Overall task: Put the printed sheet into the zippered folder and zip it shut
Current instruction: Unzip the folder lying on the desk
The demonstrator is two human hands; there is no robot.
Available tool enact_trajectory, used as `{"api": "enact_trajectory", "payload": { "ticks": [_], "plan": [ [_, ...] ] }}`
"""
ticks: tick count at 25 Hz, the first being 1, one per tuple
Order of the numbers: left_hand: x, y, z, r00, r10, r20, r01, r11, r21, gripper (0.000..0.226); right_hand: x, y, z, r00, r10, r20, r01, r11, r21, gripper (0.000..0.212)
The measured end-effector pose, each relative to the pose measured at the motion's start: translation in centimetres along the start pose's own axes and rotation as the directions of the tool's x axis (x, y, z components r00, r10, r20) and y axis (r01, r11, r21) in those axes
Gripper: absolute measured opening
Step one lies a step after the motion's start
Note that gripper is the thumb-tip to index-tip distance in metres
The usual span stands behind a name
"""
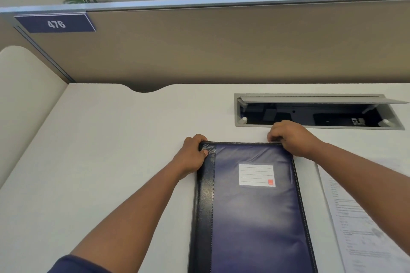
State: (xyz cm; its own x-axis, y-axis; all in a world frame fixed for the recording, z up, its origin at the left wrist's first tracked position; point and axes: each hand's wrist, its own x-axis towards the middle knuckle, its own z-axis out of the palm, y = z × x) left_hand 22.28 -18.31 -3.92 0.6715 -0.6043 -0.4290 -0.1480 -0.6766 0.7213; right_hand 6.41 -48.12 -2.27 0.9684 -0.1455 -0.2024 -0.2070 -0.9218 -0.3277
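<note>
Head view looks down at a blue zippered folder (253, 206) lying flat on the white counter (111, 162); its near end is cut off by the frame. Left hand (193, 155) grips the far left corner, thumb on top. Right hand (290, 137) curls over the far right corner, maybe pinching the zip pull, which the fingers hide. Printed sheet (359, 228) lies on the counter just right of the folder, partly under the right arm, its words too blurry to read.
</note>
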Motion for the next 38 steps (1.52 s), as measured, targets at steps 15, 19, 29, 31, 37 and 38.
{"api": "enact_trajectory", "payload": {
  "ticks": [15,19,29,31,37,38],
  "plan": [
    [1.0,7.7,5.9,0.991,0.128,-0.035,-0.089,0.84,0.536,0.036,-8.2,0.5,3.2,0.887,0.379,-0.263,-0.349,0.924,0.156,0.012],
    [1.4,10.7,11.3,0.967,0.249,-0.051,-0.191,0.846,0.498,0.025,-8.4,0.3,3.6,0.871,0.379,-0.313,-0.347,0.925,0.154,0.014],
    [3.0,10.6,13.3,0.962,0.216,-0.168,-0.129,0.899,0.419,0.015,-13.6,-1.2,5.5,0.892,0.239,-0.384,-0.254,0.967,0.014,0.014],
    [3.0,10.6,13.4,0.961,0.214,-0.175,-0.122,0.897,0.425,0.016,-15.7,-2.2,6.1,0.892,0.223,-0.393,-0.237,0.971,0.015,0.017],
    [3.1,10.5,13.5,0.951,0.236,-0.201,-0.123,0.883,0.453,0.017,-22.0,-5.9,8.9,0.898,0.294,-0.327,-0.299,0.954,0.037,0.024],
    [3.0,10.5,13.5,0.952,0.232,-0.202,-0.118,0.882,0.457,0.017,-23.1,-6.5,9.5,0.9,0.304,-0.311,-0.309,0.95,0.034,0.025]
  ]
}}
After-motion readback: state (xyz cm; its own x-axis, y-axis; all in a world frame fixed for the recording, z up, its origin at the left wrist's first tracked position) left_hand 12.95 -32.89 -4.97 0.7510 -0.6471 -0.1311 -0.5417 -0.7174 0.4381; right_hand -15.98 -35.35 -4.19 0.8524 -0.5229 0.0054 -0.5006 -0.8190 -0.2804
